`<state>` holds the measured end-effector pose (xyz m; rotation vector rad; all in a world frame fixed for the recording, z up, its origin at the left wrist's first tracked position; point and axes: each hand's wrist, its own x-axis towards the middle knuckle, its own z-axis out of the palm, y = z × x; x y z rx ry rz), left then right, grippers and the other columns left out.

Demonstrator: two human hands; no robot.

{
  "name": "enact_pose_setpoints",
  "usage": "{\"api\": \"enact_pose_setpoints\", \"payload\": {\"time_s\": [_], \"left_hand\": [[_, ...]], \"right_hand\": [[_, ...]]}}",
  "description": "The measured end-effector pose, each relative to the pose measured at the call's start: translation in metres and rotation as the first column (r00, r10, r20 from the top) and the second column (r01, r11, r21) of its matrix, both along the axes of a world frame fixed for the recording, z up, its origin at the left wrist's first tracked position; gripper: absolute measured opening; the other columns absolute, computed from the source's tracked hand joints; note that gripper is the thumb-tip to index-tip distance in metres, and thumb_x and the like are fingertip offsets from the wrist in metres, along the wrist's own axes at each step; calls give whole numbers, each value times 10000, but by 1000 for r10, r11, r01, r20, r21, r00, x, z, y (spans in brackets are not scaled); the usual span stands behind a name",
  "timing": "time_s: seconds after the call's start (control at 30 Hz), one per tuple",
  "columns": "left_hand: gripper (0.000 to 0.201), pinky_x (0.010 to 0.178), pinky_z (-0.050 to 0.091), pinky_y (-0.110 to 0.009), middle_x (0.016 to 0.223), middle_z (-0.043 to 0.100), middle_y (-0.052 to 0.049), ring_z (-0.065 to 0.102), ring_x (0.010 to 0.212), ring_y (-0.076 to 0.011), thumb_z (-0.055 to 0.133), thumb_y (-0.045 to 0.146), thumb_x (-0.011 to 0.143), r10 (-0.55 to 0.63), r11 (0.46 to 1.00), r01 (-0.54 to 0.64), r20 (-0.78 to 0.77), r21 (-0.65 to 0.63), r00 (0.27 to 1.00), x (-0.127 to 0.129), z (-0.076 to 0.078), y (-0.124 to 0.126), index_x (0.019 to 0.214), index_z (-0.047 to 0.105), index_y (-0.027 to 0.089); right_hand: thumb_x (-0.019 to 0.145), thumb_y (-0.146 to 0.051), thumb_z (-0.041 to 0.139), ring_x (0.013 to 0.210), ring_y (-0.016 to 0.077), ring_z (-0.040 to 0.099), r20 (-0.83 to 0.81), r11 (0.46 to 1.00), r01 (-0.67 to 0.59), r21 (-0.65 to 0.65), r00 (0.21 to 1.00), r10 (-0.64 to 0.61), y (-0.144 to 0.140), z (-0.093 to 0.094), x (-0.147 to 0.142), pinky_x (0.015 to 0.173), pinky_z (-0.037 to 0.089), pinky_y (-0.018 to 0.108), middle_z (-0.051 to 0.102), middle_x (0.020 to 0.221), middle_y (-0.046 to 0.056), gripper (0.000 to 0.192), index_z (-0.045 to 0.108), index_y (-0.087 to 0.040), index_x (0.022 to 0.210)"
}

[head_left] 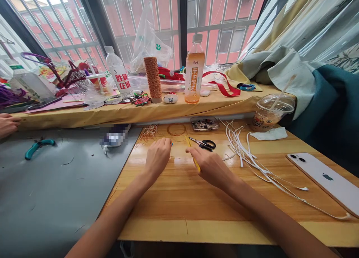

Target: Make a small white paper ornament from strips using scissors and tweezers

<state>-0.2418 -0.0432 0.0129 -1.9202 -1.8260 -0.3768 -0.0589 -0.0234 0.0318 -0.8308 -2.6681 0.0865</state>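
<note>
Both hands (pixel 179 158) mid-table (pixel 179 202); scissors (pixel 204 143) just beyond; near edge well apart.

Bright daylight pours in through the barred window (pixel 179 22), leaving glossy glare on the wooden tabletop (pixel 179 198) near its far edge. Wide-angle distortion bends the edges; one small patch is pixelated.

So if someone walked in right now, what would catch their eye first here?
Probably the two hands in the middle of the wooden table: the left hand curled with something small and blue at its fingertips, the right hand holding a yellow stick. Next, the tall orange bottle and copper thread spool on the sill behind, then the white phone lying at the far right.
</note>
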Motion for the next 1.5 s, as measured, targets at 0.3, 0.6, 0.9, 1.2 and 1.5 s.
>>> {"api": "enact_pose_setpoints", "payload": {"time_s": [0.3, 0.6, 0.9, 1.2, 1.5], "left_hand": [[251, 601, 367, -247, 802, 552, -50, 517, 693, -143, 374, 228, 841, -300, 919, 330, 162, -215, 940, 5, -10, 2, 777, 608, 163], [319, 498, 335, -193, 567, 533, 7, 448, 519, -88, 375, 309, 803, 45, 740, 535, 824, -407, 565, 6, 2, 8, 694, 618, 132], [373, 457, 287, -192, 561, 469, 25, 402, 496, -86, 324, 400, 808, 127, 794, 462, 852, -394, 507, -1, 20, 5, 917, 567, 139], [280, 629, 379, -218, 790, 607, -6, 526, 680, -124, 392, 256, 793, -112, 831, 441, 674, -339, 730, 0, -2, 7, 1005, 572, 224], [161, 605, 377, -202, 745, 572, 2, 521, 675, -119, 433, 167, 754, -217, 801, 500, 620, -328, 754, -3, -13, 11, 817, 578, 193]], "right_hand": [[810, -180, 378, 862, 159, 540, -512, 922, -144, -361, 857, -67, -1, 0, -8, 775, 443, 331, 507, 977, 87, 264, 514, -186, 1036], [851, -173, 271, 735, 145, 531, -361, 930, 133, -343, 895, -261, 22, -12, -1, 708, 409, 285, 567, 866, 55, 442, 231, -195, 1291], [865, -260, 322, 800, 185, 552, -170, 930, 360, -73, 914, -368, 50, -10, 17, 634, 378, 260, 584, 914, 79, 228, 527, -172, 912], [832, -256, 388, 728, 170, 579, 140, 954, 282, 100, 946, -294, 59, 11, 43, 510, 318, 236, 616, 950, 30, 302, 550, -301, 1083], [821, -272, 412, 680, 145, 567, 289, 998, 62, 33, 955, -69, 58, 2, 40, 509, 268, 221, 634, 868, 14, 254, 632, -304, 943]]}}
